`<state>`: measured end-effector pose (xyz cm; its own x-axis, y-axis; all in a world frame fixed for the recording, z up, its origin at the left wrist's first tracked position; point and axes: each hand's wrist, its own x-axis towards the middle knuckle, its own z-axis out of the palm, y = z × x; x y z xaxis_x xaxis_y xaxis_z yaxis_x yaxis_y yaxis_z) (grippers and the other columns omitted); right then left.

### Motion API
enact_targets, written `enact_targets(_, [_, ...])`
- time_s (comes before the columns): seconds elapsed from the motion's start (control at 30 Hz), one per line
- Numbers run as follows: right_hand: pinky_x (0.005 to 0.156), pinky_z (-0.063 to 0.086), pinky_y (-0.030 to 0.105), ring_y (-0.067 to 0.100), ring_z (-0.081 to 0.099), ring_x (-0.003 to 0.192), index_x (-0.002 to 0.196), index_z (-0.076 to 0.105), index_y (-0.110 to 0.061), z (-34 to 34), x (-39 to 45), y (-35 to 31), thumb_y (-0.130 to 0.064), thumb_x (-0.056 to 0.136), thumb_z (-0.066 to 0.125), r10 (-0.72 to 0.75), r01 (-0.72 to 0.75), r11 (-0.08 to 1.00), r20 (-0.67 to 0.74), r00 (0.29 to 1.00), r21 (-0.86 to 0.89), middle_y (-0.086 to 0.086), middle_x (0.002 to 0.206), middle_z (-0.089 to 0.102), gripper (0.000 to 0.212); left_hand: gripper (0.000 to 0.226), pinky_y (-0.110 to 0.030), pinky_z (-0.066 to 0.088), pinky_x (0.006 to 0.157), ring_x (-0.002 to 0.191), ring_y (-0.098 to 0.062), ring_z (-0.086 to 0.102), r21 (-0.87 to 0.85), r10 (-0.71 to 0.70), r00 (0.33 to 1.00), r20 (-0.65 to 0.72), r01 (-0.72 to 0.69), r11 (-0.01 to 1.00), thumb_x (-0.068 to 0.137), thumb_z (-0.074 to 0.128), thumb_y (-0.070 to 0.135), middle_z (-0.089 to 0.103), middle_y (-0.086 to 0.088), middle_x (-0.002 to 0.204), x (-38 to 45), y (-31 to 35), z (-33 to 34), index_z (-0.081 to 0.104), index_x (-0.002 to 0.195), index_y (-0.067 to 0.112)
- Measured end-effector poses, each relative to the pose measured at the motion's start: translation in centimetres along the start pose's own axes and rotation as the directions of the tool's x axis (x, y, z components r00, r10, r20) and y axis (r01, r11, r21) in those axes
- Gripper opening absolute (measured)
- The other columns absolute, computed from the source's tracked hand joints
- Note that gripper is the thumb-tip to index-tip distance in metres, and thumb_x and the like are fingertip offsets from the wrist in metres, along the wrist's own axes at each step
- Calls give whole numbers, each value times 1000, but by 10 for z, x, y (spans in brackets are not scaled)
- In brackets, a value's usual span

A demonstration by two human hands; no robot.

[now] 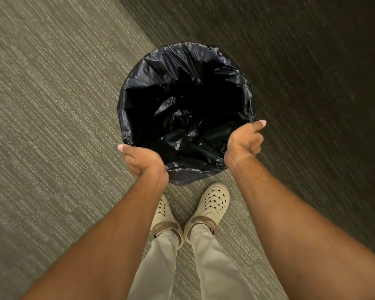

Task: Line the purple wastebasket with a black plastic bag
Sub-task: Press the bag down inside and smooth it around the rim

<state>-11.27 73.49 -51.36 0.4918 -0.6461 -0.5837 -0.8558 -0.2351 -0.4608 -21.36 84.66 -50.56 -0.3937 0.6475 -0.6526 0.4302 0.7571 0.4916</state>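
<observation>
A black plastic bag (182, 68) is spread open in a round mouth, folded over the rim of the wastebasket beneath it. The purple wastebasket itself is fully hidden by the bag. My left hand (140, 160) grips the bag's folded edge at the near left of the rim. At the near right of the rim, my right hand (245, 140) is closed on the bag's edge too. The bag's crumpled inside hangs down into the dark hollow.
The basket stands on grey-green striped carpet (52, 105); a darker carpet band (312, 72) runs along the right. My two feet in cream perforated clogs (210, 207) stand just behind the basket.
</observation>
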Motion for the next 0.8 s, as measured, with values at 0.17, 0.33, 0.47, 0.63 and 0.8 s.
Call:
enact_targets(0.17, [102, 35, 40, 29, 49, 119, 137, 43, -10, -21, -7, 3, -53, 98, 20, 64, -74, 993, 108, 992, 91, 12, 140, 49, 62, 63, -41, 31, 105, 126, -29, 47, -47, -28, 994, 102, 32, 998, 97, 22, 56, 48, -12, 140, 1, -3, -16, 42, 138, 12])
enact_targets(0.33, [89, 42, 32, 19, 54, 102, 116, 48, -17, -49, -50, 30, -33, 97, 47, 188, -201, 970, 101, 977, 140, 10, 122, 52, 25, 30, -30, 43, 84, 101, -22, 55, 59, -28, 998, 62, 24, 998, 95, 50, 34, 51, -13, 125, -24, -13, -43, 44, 118, 15])
enact_targets(0.47, [82, 41, 34, 29, 54, 104, 128, 44, -10, -34, -82, 38, -20, 89, 54, 377, -412, 896, 211, 902, 162, 15, 127, 52, 41, 39, -47, 50, 94, 104, -29, 55, 79, -192, 971, 139, 183, 980, 92, 58, 21, 47, -14, 131, -47, -20, -37, 40, 125, 15])
enact_targets(0.63, [78, 51, 34, 29, 58, 90, 120, 48, -6, -18, -78, 41, -1, 83, 48, 388, -437, 883, 258, 885, 174, 14, 109, 57, 38, 48, -48, 51, 93, 103, -32, 59, 105, -261, 949, 178, 245, 964, 87, 46, 2, 55, -16, 123, -42, -18, -24, 39, 134, 10])
enact_targets(0.8, [87, 54, 54, 38, 62, 99, 120, 53, 2, -27, -62, 48, 20, 66, 46, 345, -470, 822, 376, 860, 321, 23, 114, 63, 57, 67, -34, 50, 84, 97, -23, 56, 47, -370, 877, 306, 374, 926, 77, 49, -15, 58, -16, 116, -17, -23, -30, 40, 139, 8])
